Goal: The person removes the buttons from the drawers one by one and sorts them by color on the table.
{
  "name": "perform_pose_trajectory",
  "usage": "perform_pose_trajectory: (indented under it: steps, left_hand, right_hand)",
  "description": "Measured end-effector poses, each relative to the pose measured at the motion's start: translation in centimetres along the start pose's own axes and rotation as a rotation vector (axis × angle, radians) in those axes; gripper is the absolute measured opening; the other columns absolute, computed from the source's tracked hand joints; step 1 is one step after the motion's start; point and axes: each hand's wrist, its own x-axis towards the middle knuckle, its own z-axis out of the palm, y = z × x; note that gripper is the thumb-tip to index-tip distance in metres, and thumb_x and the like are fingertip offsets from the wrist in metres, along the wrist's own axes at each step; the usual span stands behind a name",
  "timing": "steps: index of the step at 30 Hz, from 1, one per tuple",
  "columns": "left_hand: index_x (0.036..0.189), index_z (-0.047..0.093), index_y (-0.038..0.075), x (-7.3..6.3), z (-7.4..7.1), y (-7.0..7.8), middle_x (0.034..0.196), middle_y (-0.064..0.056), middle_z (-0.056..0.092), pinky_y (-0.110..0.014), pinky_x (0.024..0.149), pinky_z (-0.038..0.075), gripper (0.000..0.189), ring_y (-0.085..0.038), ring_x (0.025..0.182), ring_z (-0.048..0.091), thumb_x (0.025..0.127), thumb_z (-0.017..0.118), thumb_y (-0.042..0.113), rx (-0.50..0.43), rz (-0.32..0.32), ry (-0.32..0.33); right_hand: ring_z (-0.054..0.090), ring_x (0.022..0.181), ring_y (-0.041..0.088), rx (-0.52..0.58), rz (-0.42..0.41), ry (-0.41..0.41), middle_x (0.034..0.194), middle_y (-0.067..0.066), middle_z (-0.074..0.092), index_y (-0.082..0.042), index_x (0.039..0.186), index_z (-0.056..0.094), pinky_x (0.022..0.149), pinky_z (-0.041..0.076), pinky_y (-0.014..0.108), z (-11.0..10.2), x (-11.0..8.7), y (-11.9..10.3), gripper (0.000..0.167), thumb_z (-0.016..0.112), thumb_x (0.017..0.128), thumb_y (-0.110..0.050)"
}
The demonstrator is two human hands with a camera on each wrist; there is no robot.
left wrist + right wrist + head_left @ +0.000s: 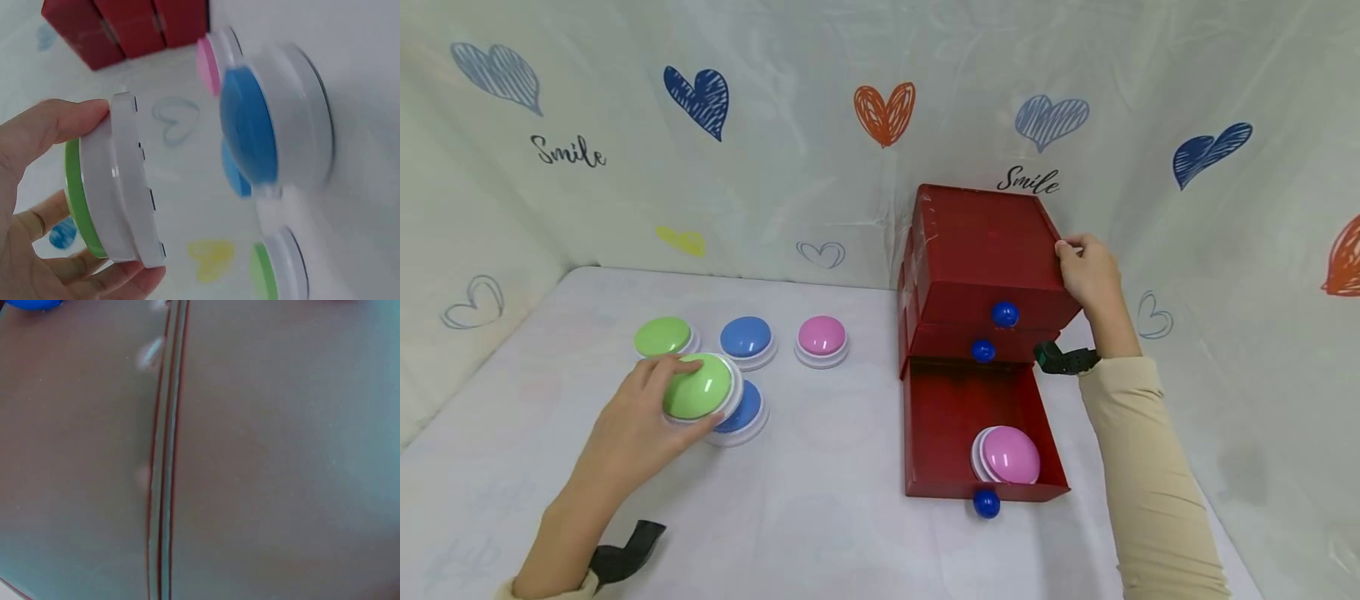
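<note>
In the head view my left hand [643, 417] grips a green push button [698, 389] by its white rim, lifted above a blue push button [743, 410]. The left wrist view shows the held green button [112, 181] tilted on edge, thumb on one side and fingers on the other. My right hand [1090, 271] holds the top right edge of a red drawer cabinet [988, 237]. Below, the bottom drawer [958, 396] is pulled out, with a pink push button [1011, 455] leaning inside. The right wrist view shows just the cabinet wall [269, 450], up close.
Behind the left hand, another green button [662, 336], a blue button [747, 337] and a pink button [822, 335] stand on the white table [835, 517]. The two upper drawers, with blue knobs [1005, 314], are closed. A heart-printed curtain [790, 183] hangs behind.
</note>
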Motion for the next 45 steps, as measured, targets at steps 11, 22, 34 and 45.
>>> perform_pose_trajectory:
  steps: [11,22,34,45]
  left_hand:
    - [0.127,0.043,0.002,-0.3,-1.6,-4.8,0.126,-0.033,0.039,-0.065,0.077,0.036,0.069,-0.049,0.108,0.039,0.072,0.077,0.028,0.074,-0.132,-0.095]
    - [0.123,0.043,-0.004,0.1,0.2,-7.8,0.122,-0.036,0.041,-0.066,0.082,0.034,0.067,-0.055,0.106,0.04,0.071,0.078,0.018,-0.013,-0.133,-0.188]
    - [0.126,0.036,-0.006,0.5,0.9,-10.8,0.127,-0.037,0.037,-0.065,0.088,0.032,0.072,-0.053,0.114,0.035,0.075,0.076,0.026,-0.092,-0.209,-0.34]
    - [0.13,0.033,-0.006,0.3,0.3,-11.3,0.13,-0.037,0.033,-0.068,0.09,0.028,0.076,-0.055,0.118,0.031,0.077,0.075,0.029,-0.122,-0.211,-0.355]
  right_hand:
    - [0.054,0.096,0.033,-0.003,-0.022,0.007,0.117,0.025,0.051,0.0,0.136,0.04,0.079,0.048,0.042,0.2,0.1,0.1,0.053,0.028,0.1,-0.036]
    - [0.054,0.095,0.033,-0.01,-0.007,0.005,0.116,0.025,0.05,0.001,0.136,0.04,0.076,0.049,0.04,-0.1,-0.1,1.0,0.054,0.026,0.1,-0.037]
    - [0.053,0.1,0.035,0.016,0.01,0.002,0.121,0.026,0.049,0.0,0.138,0.038,0.083,0.048,0.046,0.0,-0.3,0.9,0.056,0.026,0.099,-0.038]
    - [0.052,0.101,0.035,0.021,-0.005,0.009,0.121,0.026,0.049,0.0,0.138,0.039,0.083,0.046,0.045,0.0,-0.1,0.2,0.055,0.027,0.099,-0.038]
